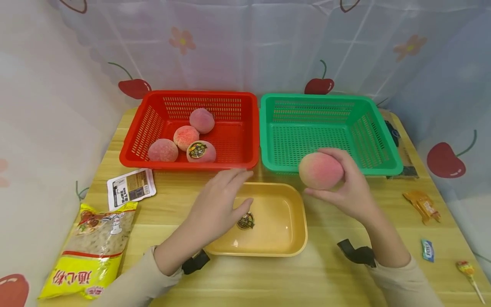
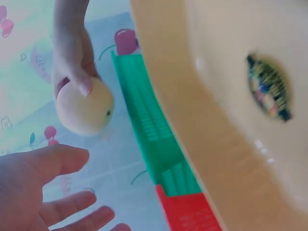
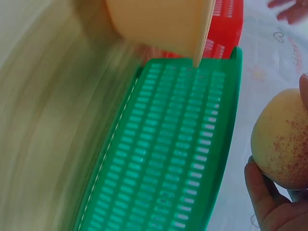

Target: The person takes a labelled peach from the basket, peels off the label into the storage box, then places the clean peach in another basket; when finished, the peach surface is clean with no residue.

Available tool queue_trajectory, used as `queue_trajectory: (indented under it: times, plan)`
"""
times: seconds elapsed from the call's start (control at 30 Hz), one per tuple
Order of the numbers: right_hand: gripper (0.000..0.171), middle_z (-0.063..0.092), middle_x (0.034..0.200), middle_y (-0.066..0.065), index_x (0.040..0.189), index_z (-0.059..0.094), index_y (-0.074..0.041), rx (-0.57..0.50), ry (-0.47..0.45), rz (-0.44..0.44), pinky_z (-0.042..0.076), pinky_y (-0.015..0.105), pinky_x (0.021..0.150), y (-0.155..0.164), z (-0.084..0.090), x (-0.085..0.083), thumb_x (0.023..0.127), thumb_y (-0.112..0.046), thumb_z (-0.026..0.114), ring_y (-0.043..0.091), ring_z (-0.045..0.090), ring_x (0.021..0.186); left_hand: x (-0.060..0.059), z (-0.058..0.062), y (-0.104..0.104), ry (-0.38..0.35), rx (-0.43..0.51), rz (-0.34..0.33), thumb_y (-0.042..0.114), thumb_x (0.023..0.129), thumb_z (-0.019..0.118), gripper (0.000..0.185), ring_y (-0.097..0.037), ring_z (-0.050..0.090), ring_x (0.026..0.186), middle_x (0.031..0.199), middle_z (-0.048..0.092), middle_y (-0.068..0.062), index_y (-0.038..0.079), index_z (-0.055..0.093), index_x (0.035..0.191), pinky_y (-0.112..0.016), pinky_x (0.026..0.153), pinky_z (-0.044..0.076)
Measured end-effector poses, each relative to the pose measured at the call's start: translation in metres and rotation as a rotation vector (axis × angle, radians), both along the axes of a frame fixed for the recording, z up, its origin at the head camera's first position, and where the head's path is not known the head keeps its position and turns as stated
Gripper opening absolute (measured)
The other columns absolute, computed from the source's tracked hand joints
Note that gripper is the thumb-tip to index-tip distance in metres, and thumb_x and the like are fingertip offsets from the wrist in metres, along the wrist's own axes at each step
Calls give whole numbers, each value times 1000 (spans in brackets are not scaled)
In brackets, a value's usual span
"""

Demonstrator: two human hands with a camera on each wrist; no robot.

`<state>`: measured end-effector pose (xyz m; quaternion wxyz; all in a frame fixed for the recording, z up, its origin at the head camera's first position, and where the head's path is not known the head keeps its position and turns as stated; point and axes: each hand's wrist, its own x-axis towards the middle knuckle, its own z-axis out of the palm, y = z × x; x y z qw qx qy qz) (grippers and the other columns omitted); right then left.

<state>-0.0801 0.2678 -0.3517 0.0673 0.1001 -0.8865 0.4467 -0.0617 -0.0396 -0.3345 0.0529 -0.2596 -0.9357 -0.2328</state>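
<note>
1. Five peaches in all: four lie in the red basket (image 1: pixel 238 128), and one peach (image 1: pixel 320 170) is held in the air. One of the four carries a round dark sticker (image 1: pixel 197 150).
2. Two baskets stand side by side on the desk (image 1: pixel 330 273): the red one, and a green basket (image 1: pixel 383 145) just beside it on the right, with nothing showing inside.
3. One yellow tray (image 1: pixel 295 230) sits in front of the baskets, with a loose round sticker (image 1: pixel 246 221) on its floor.
4. The held peach is round, pink-red on top and fading to pale yellow, with fine red speckles.
5. The right hand (image 1: pixel 350 187) cups this peach from behind and below, fingers curled around it, just above the green basket's front rim.
6. The left hand (image 1: pixel 218 204) is spread and relaxed, holding nothing, over the tray's left edge; its thumb is close to the loose sticker.
</note>
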Motion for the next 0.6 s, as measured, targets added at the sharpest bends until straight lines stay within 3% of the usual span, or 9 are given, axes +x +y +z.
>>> queue_trajectory:
  times: [0.2,0.4,0.5,0.6]
  plan:
    - [94,47,142,-2,145,45,-22,25,-6,-44,46,7,84,16,0,-9,65,-13,94,4,51,114,-33,6,10,-99,37,17,37,89,71,75,-27,36,145,158,39,-7,9,40,151,-46,120,32]
    - [95,44,146,2,149,40,-26,40,-39,-83,45,4,80,36,-3,-27,70,-16,91,3,51,113,-69,-5,22,-231,-21,9,51,84,75,101,-28,15,155,168,16,-5,12,21,159,-47,125,21]
    - [95,42,148,4,151,36,-26,59,-70,-106,45,6,79,47,-4,-40,73,-20,89,10,51,115,-81,-12,29,-278,-40,-3,57,82,73,107,-25,7,156,169,9,-3,13,16,160,-46,126,17]
    - [95,40,150,6,153,32,-27,93,-99,-128,48,18,84,57,-4,-53,76,-25,87,20,50,120,-90,-19,36,-287,-51,-25,61,82,71,109,-25,4,157,169,7,-4,10,15,160,-45,126,14]
